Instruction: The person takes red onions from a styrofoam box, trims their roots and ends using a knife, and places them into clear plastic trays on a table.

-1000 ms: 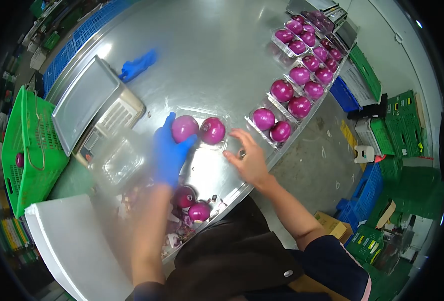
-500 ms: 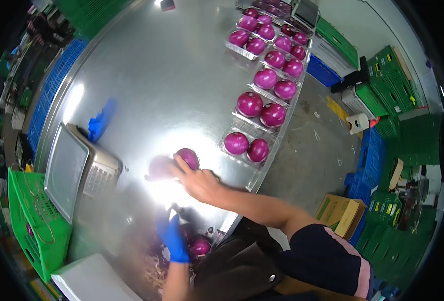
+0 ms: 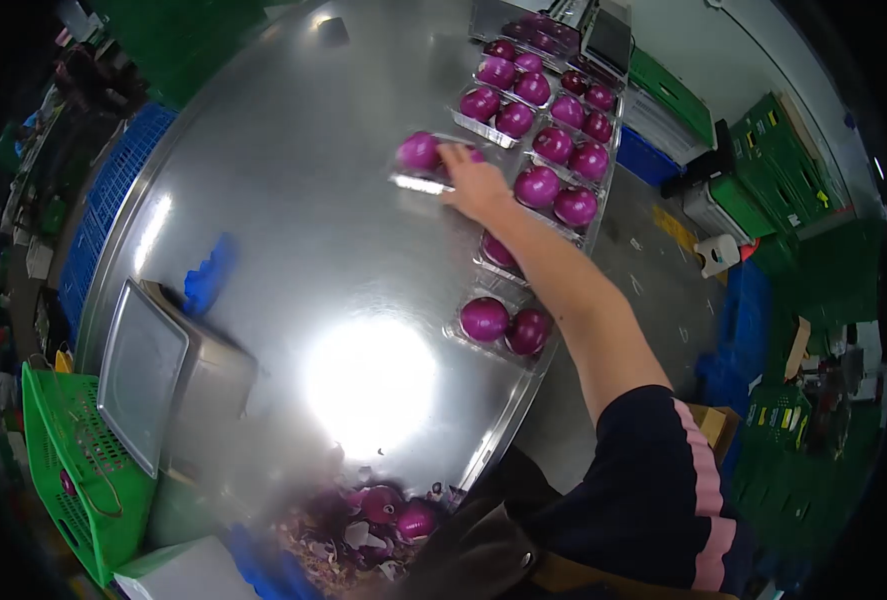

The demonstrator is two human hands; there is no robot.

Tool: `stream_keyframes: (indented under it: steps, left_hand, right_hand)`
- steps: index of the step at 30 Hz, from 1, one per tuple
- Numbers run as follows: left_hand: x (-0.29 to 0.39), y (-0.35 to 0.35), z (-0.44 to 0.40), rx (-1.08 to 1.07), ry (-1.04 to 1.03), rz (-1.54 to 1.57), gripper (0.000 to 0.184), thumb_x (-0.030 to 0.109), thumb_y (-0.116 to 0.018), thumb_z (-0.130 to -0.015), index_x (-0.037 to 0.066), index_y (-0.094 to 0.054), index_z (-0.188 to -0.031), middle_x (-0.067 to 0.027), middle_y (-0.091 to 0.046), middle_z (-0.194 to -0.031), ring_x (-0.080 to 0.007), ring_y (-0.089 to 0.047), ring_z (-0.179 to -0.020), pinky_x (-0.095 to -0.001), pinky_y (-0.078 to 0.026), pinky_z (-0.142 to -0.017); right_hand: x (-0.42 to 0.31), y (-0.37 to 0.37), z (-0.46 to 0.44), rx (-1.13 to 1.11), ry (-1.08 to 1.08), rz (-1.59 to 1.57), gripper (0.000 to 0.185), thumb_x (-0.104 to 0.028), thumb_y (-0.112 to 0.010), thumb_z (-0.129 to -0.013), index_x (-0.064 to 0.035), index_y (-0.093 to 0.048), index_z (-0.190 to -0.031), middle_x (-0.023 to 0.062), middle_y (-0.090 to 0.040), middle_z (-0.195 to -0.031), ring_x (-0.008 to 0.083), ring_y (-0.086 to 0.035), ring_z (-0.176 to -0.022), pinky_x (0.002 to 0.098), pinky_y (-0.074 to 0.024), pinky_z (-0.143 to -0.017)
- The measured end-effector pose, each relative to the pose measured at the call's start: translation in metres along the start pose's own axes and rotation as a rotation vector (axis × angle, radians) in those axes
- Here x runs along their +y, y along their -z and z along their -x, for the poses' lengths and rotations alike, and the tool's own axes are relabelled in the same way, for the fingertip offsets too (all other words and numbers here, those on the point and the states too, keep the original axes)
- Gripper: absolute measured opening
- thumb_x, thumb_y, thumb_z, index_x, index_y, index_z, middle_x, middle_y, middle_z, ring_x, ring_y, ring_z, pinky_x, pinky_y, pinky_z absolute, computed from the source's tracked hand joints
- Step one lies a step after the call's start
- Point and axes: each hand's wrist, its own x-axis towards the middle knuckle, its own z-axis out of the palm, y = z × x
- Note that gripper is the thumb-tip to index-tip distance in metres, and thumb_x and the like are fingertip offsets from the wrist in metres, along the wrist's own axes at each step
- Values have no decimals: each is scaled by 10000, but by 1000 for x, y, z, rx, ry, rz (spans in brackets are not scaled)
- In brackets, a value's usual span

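Observation:
My bare right hand (image 3: 478, 182) reaches across the steel table, its fingers closed over the right end of a clear plastic tray (image 3: 421, 185). One red onion (image 3: 418, 151) shows at the tray's left end; another is mostly hidden under my fingers. At the bottom edge my left hand (image 3: 268, 568), in a blue glove, is blurred and partly out of view, so its fingers cannot be made out. Near it lies a heap of onion skins (image 3: 348, 545) with a few red onions (image 3: 415, 518) at its right side.
Clear trays of paired red onions (image 3: 536, 187) line the table's right edge. A weighing scale (image 3: 163, 370) stands at the left, with a crumpled blue glove (image 3: 206, 275) above it. A green basket (image 3: 88, 470) and a white box (image 3: 188, 572) are at the lower left. Green crates (image 3: 778, 165) stand beyond the aisle.
My right hand has moved the tray of two onions from the table's near middle up toward the far rows. My left hand has dropped to the bottom edge, away from the onion heap.

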Motion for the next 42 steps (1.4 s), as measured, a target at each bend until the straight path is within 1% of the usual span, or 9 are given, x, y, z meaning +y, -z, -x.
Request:
stream_keyframes:
  steps: [5, 8, 12, 14, 24, 34, 38, 41, 42]
  left_hand:
    - [-45, -13, 0, -208, -69, -47, 571, 361, -552, -999, 9, -456, -1438, -194, -459, -1478, -410, -382, -1380, -482, -291, -1157]
    - [-103, -48, -4, 19, -214, -154, 671, -64, -531, -826, 16, -405, -1480, -212, -516, -1407, -348, -588, -1147, -393, -451, -1005]
    - [-88, -37, -33, -374, 95, -251, 590, -26, -588, -837, 51, -503, -1416, -181, -634, -1227, -389, -594, -1040, -453, -464, -927]
    - [-128, -48, -28, -180, -235, -166, 481, -15, -613, -837, 77, -597, -1309, -163, -667, -1047, -377, -606, -945, -446, -476, -846]
    - [-128, -43, -41, 65, -196, 134, 284, 95, -752, -790, 99, -702, -1070, -106, -630, -831, -316, -621, -769, -402, -507, -689]
    - [-102, -7, -1, 236, -389, -25, 246, 163, -793, -689, 117, -701, -912, -66, -586, -739, -272, -599, -686, -408, -490, -607]
    - [-99, 2, 29, 257, -356, -21, 466, 194, -823, -674, 99, -672, -1104, -115, -644, -1001, -330, -613, -981, -437, -508, -816]
    - [-83, 48, 72, 302, -277, 59, 829, 156, -828, -724, 98, -439, -1454, -148, -510, -1417, -366, -452, -1334, -494, -383, -1092]
    - [-85, 65, 88, 326, -269, 100, 769, 149, -818, -740, 82, -478, -1426, -152, -532, -1393, -383, -482, -1304, -488, -406, -1074]
  right_hand:
    - [44, 8, -18, 4, -127, 62, 868, -307, -775, -779, -125, -298, -1481, 194, -398, -1478, 397, -607, -1133, 469, -522, -934]
    - [18, 17, 4, 74, -45, 17, 820, -277, -761, -792, -97, -317, -1458, 217, -367, -1481, 394, -602, -1139, 467, -527, -923]
    - [-21, 5, 53, 178, 154, -302, 671, -260, -735, -823, -69, -438, -1393, 181, -482, -1421, 403, -577, -1164, 470, -501, -926]
    - [-45, -1, 90, 142, 282, -384, 562, -228, -720, -835, -51, -516, -1327, 189, -554, -1343, 396, -576, -1172, 442, -490, -946]
    - [-186, 35, 234, -294, 609, -668, 371, -105, -751, -804, -22, -644, -1150, 181, -645, -1214, 351, -640, -1099, 378, -529, -896]
    - [-311, 90, 303, -198, 1023, -739, 453, -69, -760, -752, -95, -642, -1189, 111, -570, -1360, 269, -706, -877, 334, -571, -655]
    - [-328, 60, 312, -144, 1114, -677, 442, 19, -680, -696, -101, -681, -1122, 101, -704, -1117, 252, -708, -781, 336, -566, -641]
    - [-320, 67, 296, 89, 976, -634, 361, 74, -625, -692, -68, -709, -1013, 119, -728, -981, 254, -707, -765, 341, -563, -662]
    - [-306, 56, 283, 155, 817, -686, 319, 85, -613, -745, -48, -706, -1020, 113, -726, -959, 231, -696, -768, 326, -556, -677]
